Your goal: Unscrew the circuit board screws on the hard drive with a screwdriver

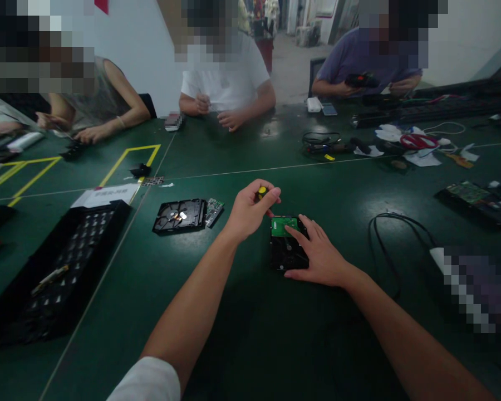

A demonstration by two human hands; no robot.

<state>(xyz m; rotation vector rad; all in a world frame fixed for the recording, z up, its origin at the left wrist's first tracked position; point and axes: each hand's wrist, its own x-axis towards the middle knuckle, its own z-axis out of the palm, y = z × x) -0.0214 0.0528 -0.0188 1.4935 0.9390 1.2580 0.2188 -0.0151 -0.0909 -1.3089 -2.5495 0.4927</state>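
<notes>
A black hard drive (pixel 281 255) with a green circuit board (pixel 280 225) on its upper face lies on the table in front of me. My right hand (pixel 319 250) grips it from the right, thumb along the near edge and fingers over the board and far side. Closed around a screwdriver (pixel 262 193) with a yellow-marked handle end, my left hand (pixel 250 211) is above the drive's far left corner. The screwdriver's tip is hard to make out there. To the left lie another black hard drive (pixel 179 216) and a loose circuit board (pixel 214 213) touching or nearly touching it.
A long black tray (pixel 58 267) stands at left on the green table (pixel 250 345). At right are a black cable (pixel 384 239), a device with a circuit board (pixel 480 203) and a blurred-out object (pixel 480 289). Several people sit across the table, near tools and wires.
</notes>
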